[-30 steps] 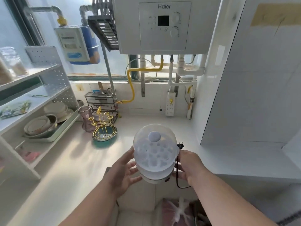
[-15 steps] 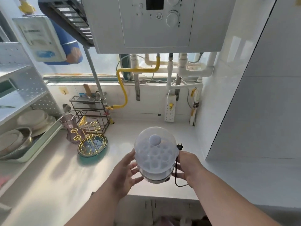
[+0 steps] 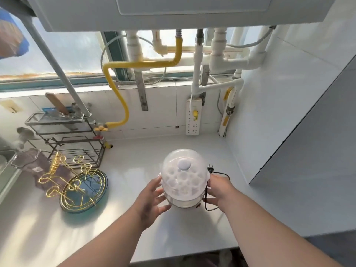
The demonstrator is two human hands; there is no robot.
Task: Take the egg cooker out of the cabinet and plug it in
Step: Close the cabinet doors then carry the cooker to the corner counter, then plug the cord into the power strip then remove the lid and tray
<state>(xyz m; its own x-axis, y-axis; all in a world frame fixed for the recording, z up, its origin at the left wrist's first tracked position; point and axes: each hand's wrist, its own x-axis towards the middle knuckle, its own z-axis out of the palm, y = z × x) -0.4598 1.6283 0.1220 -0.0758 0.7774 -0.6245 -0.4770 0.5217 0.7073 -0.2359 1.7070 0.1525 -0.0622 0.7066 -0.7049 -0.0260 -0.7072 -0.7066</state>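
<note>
The cooker [image 3: 184, 179] sits upright between both hands over the white table [image 3: 134, 155], its clear domed lid on top with a round knob at the crown. Whether its base touches the table or hangs just above it cannot be told. The left hand [image 3: 152, 199] is pressed to the cooker's left side, fingers spread and curved around the wall, grasping it. The right hand [image 3: 218, 189] grips the cooker's right side, and the black cord [image 3: 206, 201] loops down under that hand beside the base. The plug [image 3: 210, 169] sticks out just behind the cooker on its right, above the right hand, its prongs free.

Beyond the cooker, on the back wall, a white power strip [image 3: 193, 117] hangs upright, well apart from the plug. Left of the cooker, on the table, lies a round gold wire stand [image 3: 81, 189] over a blue dish, with a dark wire rack [image 3: 75, 145] behind it. A yellow hose [image 3: 119, 89] bends down the wall behind the rack. Right of the cooker, a white wall panel meets the table.
</note>
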